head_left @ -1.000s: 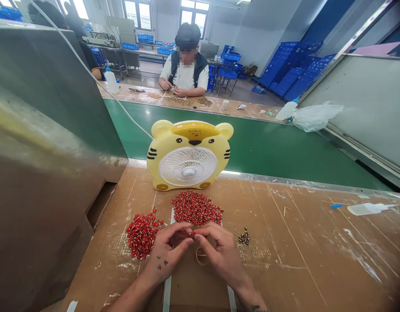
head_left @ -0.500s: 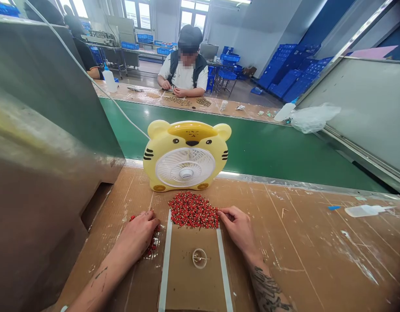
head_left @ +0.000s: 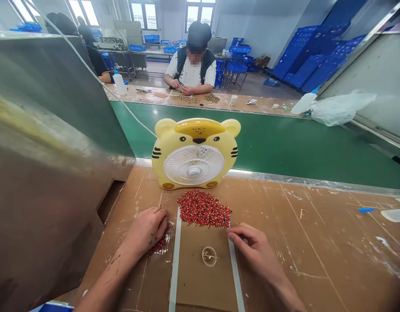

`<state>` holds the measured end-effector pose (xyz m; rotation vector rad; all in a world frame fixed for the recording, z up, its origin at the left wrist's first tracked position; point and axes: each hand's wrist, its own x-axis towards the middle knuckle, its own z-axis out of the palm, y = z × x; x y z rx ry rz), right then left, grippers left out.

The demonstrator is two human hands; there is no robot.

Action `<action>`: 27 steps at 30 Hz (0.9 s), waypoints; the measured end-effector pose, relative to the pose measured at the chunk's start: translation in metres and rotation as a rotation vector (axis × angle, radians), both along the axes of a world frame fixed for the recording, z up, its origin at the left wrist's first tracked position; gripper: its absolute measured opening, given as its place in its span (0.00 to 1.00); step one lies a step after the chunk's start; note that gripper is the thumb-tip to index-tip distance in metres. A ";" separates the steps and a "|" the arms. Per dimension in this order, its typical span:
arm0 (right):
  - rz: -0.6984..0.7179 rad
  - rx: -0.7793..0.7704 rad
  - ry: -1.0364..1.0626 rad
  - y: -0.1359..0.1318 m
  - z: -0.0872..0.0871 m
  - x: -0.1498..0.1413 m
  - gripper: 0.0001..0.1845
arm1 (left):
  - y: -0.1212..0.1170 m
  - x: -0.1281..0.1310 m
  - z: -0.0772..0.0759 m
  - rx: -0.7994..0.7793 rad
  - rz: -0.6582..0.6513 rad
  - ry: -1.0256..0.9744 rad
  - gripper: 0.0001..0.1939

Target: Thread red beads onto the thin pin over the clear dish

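My left hand (head_left: 148,230) lies palm down at the left, its fingers curled over a small red pile (head_left: 159,246), and my right hand (head_left: 253,248) sits at the right, with its fingers bent and its thumb drawn in toward them. Neither hand is spread flat, but I can't tell whether either one pinches anything: the left fingers cover what lies beneath them, and the right fingertips are too small to make out. The large red heap (head_left: 204,209) lies farther out, between my hands and the yellow fan (head_left: 194,162), and it remains a broad, thick mass of small pieces, so much of the red material lies unused. I see no finished piece on the brown card (head_left: 203,281) between the two white strips (head_left: 175,264). On that card is a small ring (head_left: 209,256) with something thin across it, too fine to identify. My left hand hides most of the small pile, so I can't judge how much it holds. The strips run out of view at the near edge, and the bottle (head_left: 395,215) is cut off at the right.
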<state>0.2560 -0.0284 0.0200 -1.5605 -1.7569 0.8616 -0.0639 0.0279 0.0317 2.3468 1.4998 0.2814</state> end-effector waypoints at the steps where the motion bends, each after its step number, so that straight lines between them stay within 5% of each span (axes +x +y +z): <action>1: 0.050 -0.016 0.004 -0.006 0.001 -0.004 0.14 | -0.001 0.000 0.000 -0.015 0.031 -0.098 0.14; 8: 0.231 0.016 0.009 -0.027 -0.001 -0.024 0.07 | -0.009 0.024 -0.002 -0.406 0.338 -0.862 0.09; 14: 0.267 0.133 0.040 -0.025 -0.006 -0.028 0.09 | -0.017 0.053 -0.007 -0.746 0.381 -1.341 0.12; 22: 0.333 0.415 -0.168 -0.026 -0.012 -0.039 0.11 | -0.022 0.058 -0.023 -0.931 0.349 -1.478 0.05; 27: 0.308 0.426 -0.210 -0.022 -0.015 -0.035 0.11 | -0.026 0.054 -0.028 -1.012 0.391 -1.473 0.10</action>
